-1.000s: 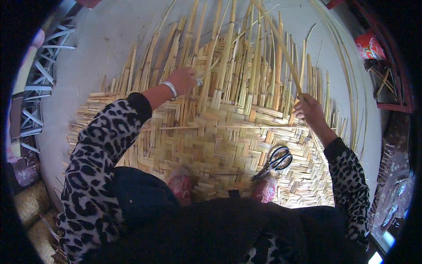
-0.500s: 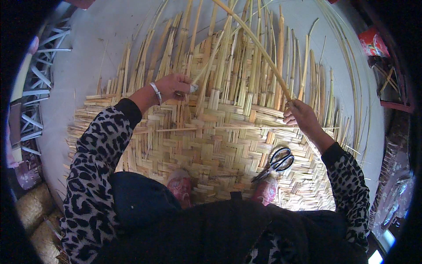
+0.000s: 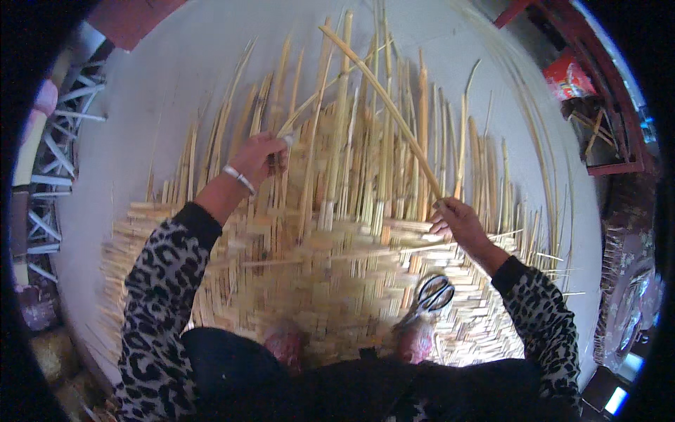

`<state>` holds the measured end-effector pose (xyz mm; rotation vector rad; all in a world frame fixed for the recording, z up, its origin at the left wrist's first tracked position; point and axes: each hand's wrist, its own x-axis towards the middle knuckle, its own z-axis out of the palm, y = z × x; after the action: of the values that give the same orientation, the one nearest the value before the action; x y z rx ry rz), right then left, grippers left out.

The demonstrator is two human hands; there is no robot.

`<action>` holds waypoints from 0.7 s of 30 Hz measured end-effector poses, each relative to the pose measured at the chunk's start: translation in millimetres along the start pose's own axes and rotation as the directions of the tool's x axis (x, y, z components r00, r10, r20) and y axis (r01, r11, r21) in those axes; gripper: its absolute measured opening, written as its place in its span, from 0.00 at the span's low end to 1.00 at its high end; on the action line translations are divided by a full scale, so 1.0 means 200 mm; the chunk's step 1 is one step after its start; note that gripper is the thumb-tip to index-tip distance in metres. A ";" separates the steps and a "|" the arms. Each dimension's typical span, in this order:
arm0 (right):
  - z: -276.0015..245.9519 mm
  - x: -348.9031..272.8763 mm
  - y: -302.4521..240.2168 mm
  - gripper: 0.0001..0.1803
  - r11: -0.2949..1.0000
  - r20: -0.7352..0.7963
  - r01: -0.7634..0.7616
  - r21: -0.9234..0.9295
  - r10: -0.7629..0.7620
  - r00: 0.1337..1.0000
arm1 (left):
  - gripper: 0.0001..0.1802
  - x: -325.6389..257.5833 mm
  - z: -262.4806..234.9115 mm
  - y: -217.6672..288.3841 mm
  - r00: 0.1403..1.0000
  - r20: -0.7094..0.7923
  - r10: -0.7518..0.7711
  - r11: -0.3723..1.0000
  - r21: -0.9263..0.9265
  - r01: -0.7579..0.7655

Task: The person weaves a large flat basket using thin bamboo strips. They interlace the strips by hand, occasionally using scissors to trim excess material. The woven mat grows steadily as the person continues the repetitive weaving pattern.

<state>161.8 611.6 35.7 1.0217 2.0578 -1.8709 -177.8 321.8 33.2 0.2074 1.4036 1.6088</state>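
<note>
A mat (image 3: 330,281) of flat split reeds, woven in a diagonal pattern, lies on the floor, its long unwoven strips sticking out at the far side. Pinched in my left hand (image 3: 261,162) is a thin reed strip (image 3: 309,105) that slants up to the right. My right hand (image 3: 458,221) grips the near end of a thicker reed strip (image 3: 383,95), which slants up to the left over the standing strips. The two strips cross in the picture. A thin crosswise strip (image 3: 373,253) rests on the weave. Black-handled scissors (image 3: 432,294) lie on the mat below my right hand.
Both my shoes (image 3: 283,344) stand on the mat, the scissors' blades beside the right one. Long loose reeds (image 3: 538,133) lie on the floor to the right. A metal rack (image 3: 56,162) is at the left, a dark red wooden frame (image 3: 622,98) at the right.
The view has tilted forward, so mat and scissors sit lower in it. Relative to the mat, my left hand has moved farther away. Both hands keep hold of their strips.
</note>
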 end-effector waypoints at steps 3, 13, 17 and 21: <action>-0.02 0.00 -0.03 0.13 0.993 -0.035 0.071 0.093 -0.068 0.997 | 0.08 0.00 0.03 0.11 0.993 -0.099 0.068 0.997 0.042 -0.064; -0.06 -0.01 0.01 0.12 0.983 -0.116 0.019 0.184 0.002 0.993 | 0.08 0.06 0.08 0.51 0.859 -0.152 0.489 0.866 0.203 -0.457; -0.05 0.01 0.05 0.12 0.987 -0.110 -0.030 0.157 0.047 0.993 | 0.10 0.25 -0.10 0.41 0.721 0.144 0.678 0.385 0.766 -0.515; -0.04 -0.02 0.05 0.13 0.994 -0.075 -0.016 0.107 0.024 0.997 | 0.08 0.27 -0.28 -0.01 0.872 0.479 0.104 -0.372 0.831 -0.412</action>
<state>172.9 616.4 31.3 1.1516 1.9985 -1.9800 -242.5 323.3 -9.6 1.8499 2.2919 0.0301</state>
